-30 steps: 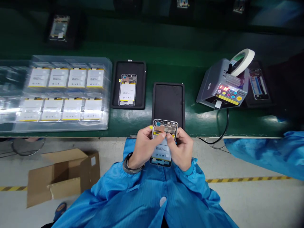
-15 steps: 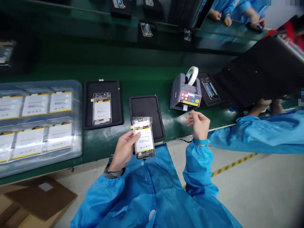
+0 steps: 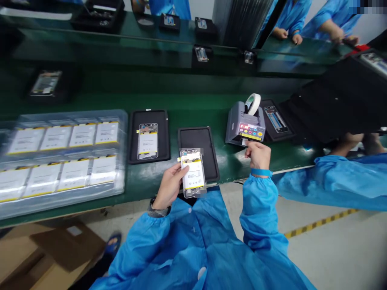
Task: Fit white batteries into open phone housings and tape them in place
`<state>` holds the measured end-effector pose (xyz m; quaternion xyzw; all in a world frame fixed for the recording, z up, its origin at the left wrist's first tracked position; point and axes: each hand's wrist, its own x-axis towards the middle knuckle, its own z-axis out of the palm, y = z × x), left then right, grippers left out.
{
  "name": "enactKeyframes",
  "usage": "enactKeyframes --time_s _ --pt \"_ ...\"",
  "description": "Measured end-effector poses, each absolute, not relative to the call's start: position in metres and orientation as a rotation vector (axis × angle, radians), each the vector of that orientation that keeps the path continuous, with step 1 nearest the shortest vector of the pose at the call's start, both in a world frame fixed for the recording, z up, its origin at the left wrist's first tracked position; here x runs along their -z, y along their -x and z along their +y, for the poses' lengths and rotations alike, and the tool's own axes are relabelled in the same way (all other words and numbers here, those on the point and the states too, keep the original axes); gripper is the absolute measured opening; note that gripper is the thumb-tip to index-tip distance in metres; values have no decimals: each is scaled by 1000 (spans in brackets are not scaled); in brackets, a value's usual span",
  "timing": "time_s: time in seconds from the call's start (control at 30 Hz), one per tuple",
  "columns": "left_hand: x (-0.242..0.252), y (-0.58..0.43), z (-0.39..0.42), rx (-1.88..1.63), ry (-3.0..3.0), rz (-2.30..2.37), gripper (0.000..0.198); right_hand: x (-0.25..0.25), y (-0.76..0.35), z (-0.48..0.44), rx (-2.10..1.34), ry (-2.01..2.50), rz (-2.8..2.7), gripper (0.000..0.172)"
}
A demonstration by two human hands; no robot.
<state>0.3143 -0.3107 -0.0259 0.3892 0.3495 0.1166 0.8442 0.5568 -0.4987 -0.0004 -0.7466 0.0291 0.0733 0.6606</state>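
My left hand [image 3: 169, 186] grips an open phone body [image 3: 192, 173] with a white battery in it, held face up above the near edge of the green belt. Just behind the phone lies an empty black tray [image 3: 198, 149]. My right hand [image 3: 257, 154] has reached up to the front of the grey tape dispenser [image 3: 245, 129]. Its fingers are pinched at the dispenser's outlet, on a small white strip of tape [image 3: 244, 142]. A white tape roll [image 3: 253, 103] sits on top of the dispenser.
A clear tray of white batteries [image 3: 60, 153] lies left on the green belt [image 3: 193, 104]. Another black tray with a phone body [image 3: 148, 137] sits beside the empty one. A neighbour's blue sleeve [image 3: 332, 181] and large black tray [image 3: 338, 100] are right. Cardboard boxes [image 3: 45, 249] stand below left.
My right hand let go of the phone and moved right and up to the tape dispenser's outlet. My left hand kept the phone. The view swung up and to the right.
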Motion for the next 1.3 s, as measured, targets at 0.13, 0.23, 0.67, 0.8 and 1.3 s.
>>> enactKeyframes --time_s 0.13,0.23,0.67,0.8,1.3 --pt "25 -317 -302 -252 -857 682 56 0 -549 -496 -107 1638 78 25" --pt "23 -322 -296 -290 -864 664 55 1 -514 -492 -156 1628 -33 14" --pt "-1 -331 -301 -537 -975 662 50 2 -385 -451 -391 1748 -377 27" --pt "-4 -329 -304 -559 -977 670 51 6 -384 -452 -322 1791 -440 23" --pt "26 -326 -297 -774 -1254 649 59 -4 -396 -462 -412 1584 -484 16"
